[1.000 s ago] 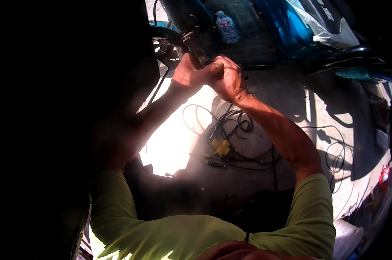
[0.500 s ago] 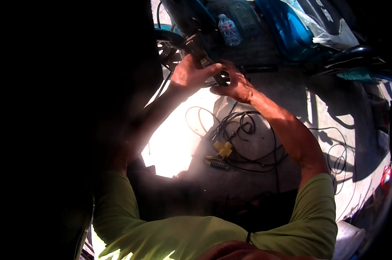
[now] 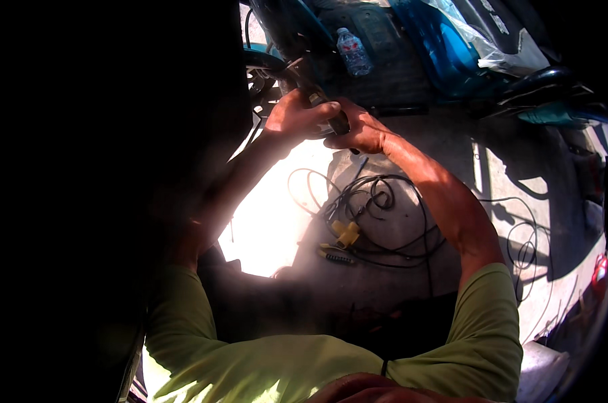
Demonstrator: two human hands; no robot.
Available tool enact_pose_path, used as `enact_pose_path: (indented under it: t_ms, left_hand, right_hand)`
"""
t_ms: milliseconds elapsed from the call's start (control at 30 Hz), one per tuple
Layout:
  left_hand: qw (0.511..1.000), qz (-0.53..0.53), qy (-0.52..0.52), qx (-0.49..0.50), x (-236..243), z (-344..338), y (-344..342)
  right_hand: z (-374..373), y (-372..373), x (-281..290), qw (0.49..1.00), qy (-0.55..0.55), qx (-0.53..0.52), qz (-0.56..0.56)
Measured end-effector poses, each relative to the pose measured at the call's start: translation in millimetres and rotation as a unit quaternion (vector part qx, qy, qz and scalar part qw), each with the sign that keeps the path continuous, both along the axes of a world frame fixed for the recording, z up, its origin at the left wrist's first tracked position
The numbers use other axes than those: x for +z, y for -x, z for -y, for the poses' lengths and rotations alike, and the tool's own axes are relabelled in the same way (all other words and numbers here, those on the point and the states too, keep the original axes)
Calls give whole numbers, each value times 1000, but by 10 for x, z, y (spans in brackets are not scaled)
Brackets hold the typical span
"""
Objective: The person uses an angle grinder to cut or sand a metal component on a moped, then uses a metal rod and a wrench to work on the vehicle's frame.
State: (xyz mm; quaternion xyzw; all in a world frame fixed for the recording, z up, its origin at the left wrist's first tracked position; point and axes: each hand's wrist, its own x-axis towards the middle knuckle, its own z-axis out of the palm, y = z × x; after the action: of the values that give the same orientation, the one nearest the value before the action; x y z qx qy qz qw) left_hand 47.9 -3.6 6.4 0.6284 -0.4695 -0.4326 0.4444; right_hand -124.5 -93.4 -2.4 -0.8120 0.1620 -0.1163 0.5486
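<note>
Here, the left hand (image 3: 292, 115) and the right hand (image 3: 364, 131) are meeting near the top middle of the frame, with a dark bar (image 3: 339, 122) between them. The bar is slanting from the upper left down to the right. The left hand is holding it around the middle, with the thumb pointing right and most of the other fingers hiding. The right hand is curving its fingers around the low end like a letter C; I cannot tell if they are squeezing. Above the hands, a clear bottle (image 3: 354, 54) is lying on a flat dark panel (image 3: 392, 47). At the upper right, a big blue piece (image 3: 451, 54) is shining next to some clear plastic (image 3: 519, 59). Lower down, a black cord (image 3: 345, 199) is making loops on the gray floor (image 3: 384, 285). A yellow cross-shaped block (image 3: 346, 234) is lying by the loops, just above a small yellow and black thing (image 3: 335, 254). Bright sun is shining on the floor to the left. A green shirt (image 3: 284, 363) is showing along the bottom.
</note>
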Motion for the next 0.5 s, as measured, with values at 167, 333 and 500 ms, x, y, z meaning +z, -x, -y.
enact_pose_path:
  t_ms: [167, 333, 500]
  left_hand:
    - [999, -41, 6, -28, -93, 41, -15]
    - [995, -67, 30, -64, 0, -52, -40]
    - [992, -98, 24, -77, 9, -39, -52]
  right_hand:
    - [18, 45, -145, 1000, 1, -3, 24]
    - [-105, 64, 48, 1000, -4, 8, 5]
    - [-175, 103, 18, 996, 24, -49, 65]
